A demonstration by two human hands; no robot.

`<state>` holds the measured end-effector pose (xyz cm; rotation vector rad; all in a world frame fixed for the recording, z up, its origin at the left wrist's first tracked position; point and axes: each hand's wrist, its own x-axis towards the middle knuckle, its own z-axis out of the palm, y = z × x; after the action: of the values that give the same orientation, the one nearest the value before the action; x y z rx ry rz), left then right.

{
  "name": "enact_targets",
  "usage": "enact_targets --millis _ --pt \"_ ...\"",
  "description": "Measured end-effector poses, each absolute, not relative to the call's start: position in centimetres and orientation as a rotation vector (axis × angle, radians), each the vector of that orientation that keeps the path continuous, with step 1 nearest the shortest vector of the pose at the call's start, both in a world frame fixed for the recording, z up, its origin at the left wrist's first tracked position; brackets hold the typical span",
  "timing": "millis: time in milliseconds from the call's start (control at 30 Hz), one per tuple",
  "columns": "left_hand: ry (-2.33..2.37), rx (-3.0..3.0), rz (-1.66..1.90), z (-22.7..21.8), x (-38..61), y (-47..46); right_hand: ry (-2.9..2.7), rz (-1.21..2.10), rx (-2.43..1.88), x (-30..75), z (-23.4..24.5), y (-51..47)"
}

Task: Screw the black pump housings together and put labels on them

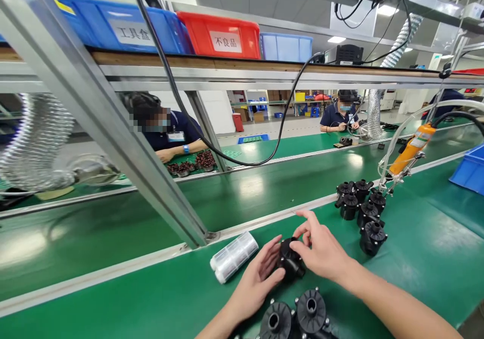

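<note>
Hands, left (255,283) and right (321,251), holding black housing (290,264); open mat (151,298) leftward to pale rail (94,277).

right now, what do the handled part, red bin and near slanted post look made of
Handled part: probably plastic, satin black, its spout looking moulded.
Red bin: likely plastic, slightly glossy, with thick rim.
Near slanted post: metal, perhaps aluminium, satin, judging by silvery sheen.

On the worktop (151,298), rolled film (235,256) lies left of one housing (290,266), more housings (316,319) before it, a cluster (366,215) rightward.
</note>
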<state>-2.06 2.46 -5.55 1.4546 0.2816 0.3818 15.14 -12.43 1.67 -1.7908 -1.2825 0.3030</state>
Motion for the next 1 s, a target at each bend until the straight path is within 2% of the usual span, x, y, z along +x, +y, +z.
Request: enact_targets --millis 100,167,300,433,633,1000 --pt "0.252 1.424 0.387 -5.6 -2.2 2.1 -1.079 0.501 -1.486 13.6 -0.4 -11.1" --pt "0.299 1.322 0.392 -5.5 -2.4 2.2 -0.964 0.504 -1.369 13.5 -1.7 -10.6" --pt "0.34 0.961 0.365 -4.9 -2.6 2.9 -0.886 0.419 -1.29 14.4 -3.1 -10.7" --pt "0.292 0.836 0.383 -4.6 -2.8 3.5 -0.993 0.579 -1.212 14.4 -3.2 -10.7" --pt "0.297 0.831 0.391 -4.7 -2.8 3.1 -0.971 0.802 -1.206 12.7 -4.1 -9.8" --pt "0.286 0.842 0.367 -4.7 -2.5 2.7 -1.012 0.803 -1.31 12.4 -4.0 -9.7"
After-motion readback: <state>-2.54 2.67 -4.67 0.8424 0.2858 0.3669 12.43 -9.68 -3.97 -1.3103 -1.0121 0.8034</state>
